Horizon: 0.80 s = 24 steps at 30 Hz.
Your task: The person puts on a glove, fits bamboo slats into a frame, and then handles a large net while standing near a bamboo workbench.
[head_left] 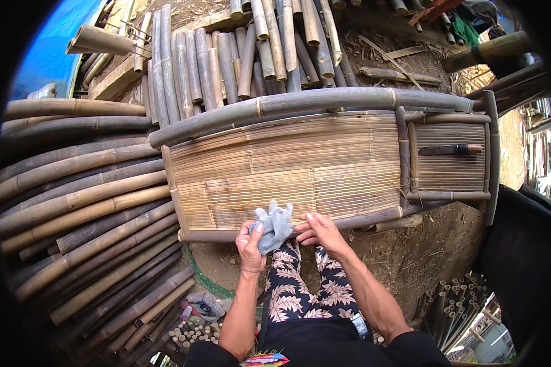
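A bamboo bench (pixel 324 101) with a woven slat seat lies in front of me. At its near edge my left hand (pixel 249 244) grips a grey cloth (pixel 274 224) that spreads onto the slats. My right hand (pixel 319 229) rests beside it with the fingers on the bench's front rail, touching the cloth's right side. A knife (pixel 450 149) with a dark blade and brown handle lies on the small slatted shelf at the bench's right end.
Long bamboo poles (pixel 79 202) are stacked at my left, and shorter cut pieces (pixel 239 55) lie beyond the bench. Bare earth (pixel 422 251) is under the bench. Cut bamboo ends (pixel 465 306) stand at the lower right. A blue tarp (pixel 55 43) is at the far left.
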{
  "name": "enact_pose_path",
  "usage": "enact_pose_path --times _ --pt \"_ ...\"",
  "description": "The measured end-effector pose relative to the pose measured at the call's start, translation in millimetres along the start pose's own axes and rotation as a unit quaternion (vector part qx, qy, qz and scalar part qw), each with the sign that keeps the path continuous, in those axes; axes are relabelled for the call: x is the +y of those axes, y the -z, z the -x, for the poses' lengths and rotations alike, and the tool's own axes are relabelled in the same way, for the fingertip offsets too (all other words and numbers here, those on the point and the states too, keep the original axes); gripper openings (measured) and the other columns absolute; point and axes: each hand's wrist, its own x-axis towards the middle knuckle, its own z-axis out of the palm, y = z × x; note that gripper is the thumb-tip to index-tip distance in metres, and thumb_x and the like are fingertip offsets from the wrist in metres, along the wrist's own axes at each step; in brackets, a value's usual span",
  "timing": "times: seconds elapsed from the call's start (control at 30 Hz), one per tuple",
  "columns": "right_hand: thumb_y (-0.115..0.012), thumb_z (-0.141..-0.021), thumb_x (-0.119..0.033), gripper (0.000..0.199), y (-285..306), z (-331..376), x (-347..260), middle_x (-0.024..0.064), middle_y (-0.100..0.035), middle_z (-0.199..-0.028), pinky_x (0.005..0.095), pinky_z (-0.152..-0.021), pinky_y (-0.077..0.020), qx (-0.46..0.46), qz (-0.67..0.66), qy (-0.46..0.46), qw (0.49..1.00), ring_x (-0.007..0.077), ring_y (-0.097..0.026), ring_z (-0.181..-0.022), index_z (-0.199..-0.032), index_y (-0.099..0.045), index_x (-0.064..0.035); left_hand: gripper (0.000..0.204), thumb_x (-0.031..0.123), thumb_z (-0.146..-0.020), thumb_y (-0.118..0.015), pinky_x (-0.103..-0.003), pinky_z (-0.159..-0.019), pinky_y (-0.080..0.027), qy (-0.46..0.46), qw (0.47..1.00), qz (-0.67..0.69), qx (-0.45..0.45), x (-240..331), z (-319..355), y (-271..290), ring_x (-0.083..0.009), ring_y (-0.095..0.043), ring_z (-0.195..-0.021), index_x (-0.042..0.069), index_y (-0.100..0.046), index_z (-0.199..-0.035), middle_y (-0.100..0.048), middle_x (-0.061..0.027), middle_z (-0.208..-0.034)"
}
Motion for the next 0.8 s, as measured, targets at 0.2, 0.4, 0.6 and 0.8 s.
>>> enact_pose_path --times 0.2,0.4,0.6,0.8 --pt "-0.069 -0.092 -0.015 0.023 31 9 -12 0.008 -0.069 -0.084 0.0274 -0.062 -0.0568 0.005 0.064 0.037 0.997 0.0135 -0.067 -0.069 -0.108 -0.065 0.0 0.006 0.014 -0.097 -0.057 -0.03 -0.073 -0.054 -0.036 0.996 -0.031 0.071 -7 10 -50 -0.0085 -0.055 -0.062 0.008 -0.058 -0.097 -0.056 0.002 -0.071" --pt "-0.068 -0.091 -0.01 0.018 158 0 15 0.0045 -0.066 -0.088 0.0255 -0.067 -0.0557 0.216 -0.148 0.155 0.953 0.0098 -0.063 -0.076 -0.105 -0.062 -0.0012 0.019 0.026 -0.104 -0.05 -0.034 -0.082 -0.057 -0.065 0.993 -0.034 0.095 27 -15 -18 -0.0076 -0.033 -0.047 0.008 -0.055 -0.099 -0.032 0.0041 -0.058" --pt "-0.076 -0.085 -0.005 0.023 125 39 -15 0.0002 -0.065 -0.088 0.0206 -0.068 -0.0509 0.081 -0.064 0.176 0.979 0.0065 -0.061 -0.076 -0.102 -0.06 -0.0028 0.049 0.028 -0.098 -0.062 -0.033 -0.1 -0.048 0.025 0.942 -0.259 -0.213 -55 -27 -93 -0.0242 -0.061 -0.113 0.0 -0.049 -0.136 -0.061 -0.0136 -0.127" --pt "-0.079 -0.083 -0.012 0.021 153 50 -48 0.0009 -0.066 -0.084 0.0223 -0.066 -0.0534 0.012 -0.042 0.14 0.989 0.0075 -0.063 -0.073 -0.092 -0.062 -0.0031 0.042 0.027 -0.096 -0.066 -0.026 -0.084 -0.049 0.203 0.904 -0.23 -0.299 -58 -35 -120 -0.0095 -0.059 -0.093 -0.004 -0.063 -0.123 -0.068 -0.0045 -0.105"
